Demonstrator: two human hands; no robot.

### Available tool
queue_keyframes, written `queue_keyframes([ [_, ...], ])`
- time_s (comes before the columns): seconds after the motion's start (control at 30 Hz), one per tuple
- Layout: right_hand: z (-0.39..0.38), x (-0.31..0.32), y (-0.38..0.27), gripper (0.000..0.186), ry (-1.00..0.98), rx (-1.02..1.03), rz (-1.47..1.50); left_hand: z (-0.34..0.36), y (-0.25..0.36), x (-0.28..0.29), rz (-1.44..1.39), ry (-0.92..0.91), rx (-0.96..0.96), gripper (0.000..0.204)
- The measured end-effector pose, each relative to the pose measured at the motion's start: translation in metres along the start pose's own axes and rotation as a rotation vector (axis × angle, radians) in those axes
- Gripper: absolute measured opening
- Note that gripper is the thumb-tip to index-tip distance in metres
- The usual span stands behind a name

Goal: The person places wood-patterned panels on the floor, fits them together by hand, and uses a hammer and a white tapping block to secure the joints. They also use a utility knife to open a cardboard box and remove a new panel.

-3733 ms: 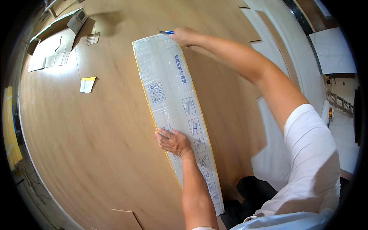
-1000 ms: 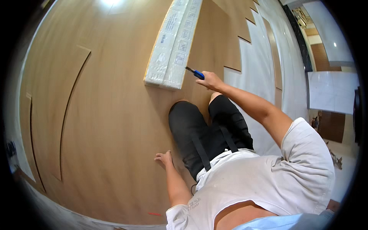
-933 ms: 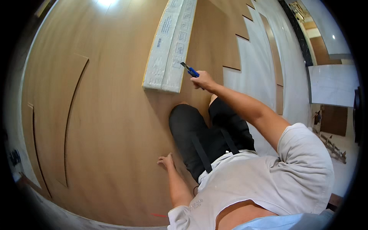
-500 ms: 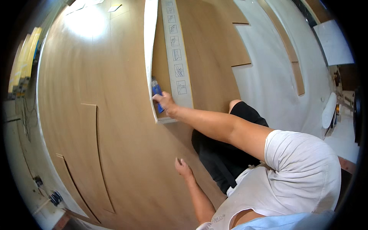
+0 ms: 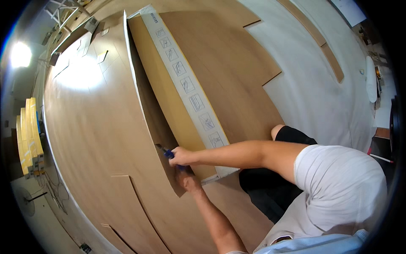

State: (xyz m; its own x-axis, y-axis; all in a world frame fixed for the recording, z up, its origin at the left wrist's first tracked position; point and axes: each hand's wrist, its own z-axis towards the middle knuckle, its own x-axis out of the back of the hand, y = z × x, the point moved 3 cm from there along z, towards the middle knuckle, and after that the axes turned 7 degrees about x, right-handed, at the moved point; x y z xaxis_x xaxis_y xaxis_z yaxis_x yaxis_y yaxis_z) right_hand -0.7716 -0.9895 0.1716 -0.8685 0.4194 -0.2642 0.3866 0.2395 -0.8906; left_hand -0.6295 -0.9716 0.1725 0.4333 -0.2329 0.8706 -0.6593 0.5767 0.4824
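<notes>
Carton (image 5: pixel 186 86) lies open, running from the upper centre of the frame to the lower centre; board (image 5: pixel 173 106) shows inside. Right hand (image 5: pixel 182 156) is closed around the cutter (image 5: pixel 169 154), tip toward upper left, over the folded-out flap (image 5: pixel 169 173). Left hand (image 5: pixel 189 182) is just below, at the flap's lower end; blur hides whether it pinches. Judged risks: a backward swing of the cutter could nick the left hand; a slipping flap could drop the tip, scoring the floor (image 5: pixel 93 127).
</notes>
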Motion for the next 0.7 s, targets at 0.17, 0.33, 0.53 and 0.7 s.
queue_keyframes([
  [0.17, -0.048, 0.179, -0.019, 0.032, 0.488, 0.105, 0.044, 0.004, -0.042, -0.007, 0.238, -0.209, 0.232, 0.053],
  [0.33, -0.062, 0.322, 0.018, 0.038, 0.896, -0.231, -0.939, 0.035, -0.119, -0.043, -0.228, -0.328, 0.538, 0.063],
  [0.53, -0.048, 0.314, -0.001, 0.026, 0.819, 0.374, -1.259, 0.055, -0.177, -0.076, -0.314, -0.317, 0.699, 0.052],
  [0.7, -0.002, 0.194, -0.066, 0.021, -0.148, 0.985, -1.252, 0.072, -0.182, -0.071, -0.694, -0.374, 1.093, 0.052],
])
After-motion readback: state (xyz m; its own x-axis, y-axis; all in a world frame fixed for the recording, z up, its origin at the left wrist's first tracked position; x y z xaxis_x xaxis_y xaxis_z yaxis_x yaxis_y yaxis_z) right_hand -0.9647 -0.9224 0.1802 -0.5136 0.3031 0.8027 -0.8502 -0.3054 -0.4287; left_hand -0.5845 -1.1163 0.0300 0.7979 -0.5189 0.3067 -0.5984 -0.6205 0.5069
